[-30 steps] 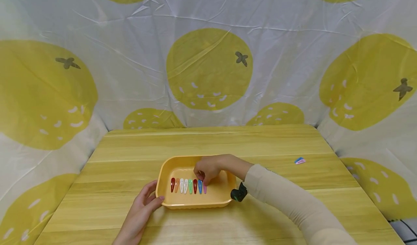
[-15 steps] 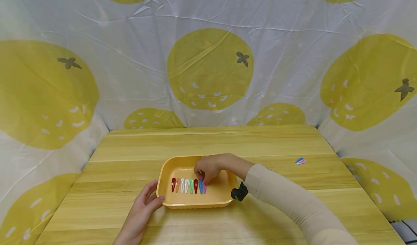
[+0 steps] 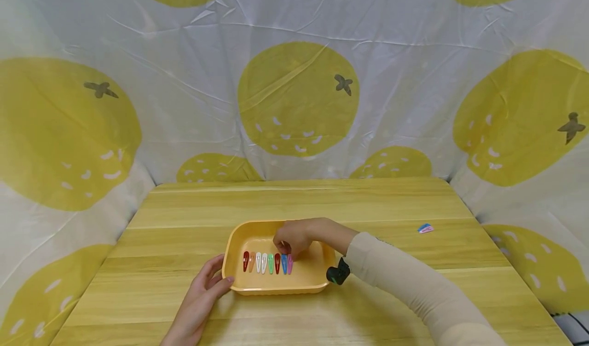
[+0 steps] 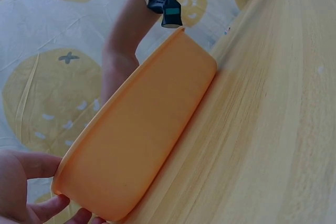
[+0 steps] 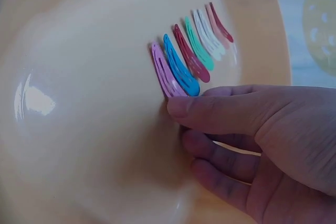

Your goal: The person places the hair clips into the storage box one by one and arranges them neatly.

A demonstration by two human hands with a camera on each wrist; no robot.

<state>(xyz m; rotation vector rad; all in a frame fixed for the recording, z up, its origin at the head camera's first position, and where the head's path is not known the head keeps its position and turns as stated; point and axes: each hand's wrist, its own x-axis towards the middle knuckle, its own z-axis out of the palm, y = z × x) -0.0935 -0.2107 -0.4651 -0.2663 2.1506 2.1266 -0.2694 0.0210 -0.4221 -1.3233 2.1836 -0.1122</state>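
A row of several snap hair clips (image 3: pixel 270 263) lies side by side in a shallow yellow-orange plastic tray (image 3: pixel 276 289): dark red, orange, white, green, blue and purple. My right hand (image 3: pixel 293 237) reaches into the tray at the row's right end. In the right wrist view, its thumb and index finger pinch the wide end of the purple hair clip (image 5: pixel 161 69), close beside the blue hair clip (image 5: pixel 181 69). My left hand (image 3: pixel 202 290) grips the tray's left end, thumb at the near left corner; the left wrist view shows its fingers at the rim and under the wall.
Two more hair clips (image 3: pixel 425 228), blue and pink, lie together on the wooden table (image 3: pixel 391 203) at the right. A dark wrist-worn device (image 3: pixel 338 272) sits beside the tray's right end. Fruit-patterned cloth (image 3: pixel 294 19) hangs behind and at both sides.
The purple hair clip has shifted slightly and now lies closer along the blue one, in line with the row. The right fingers moved a little; the left hand keeps its grip on the tray.
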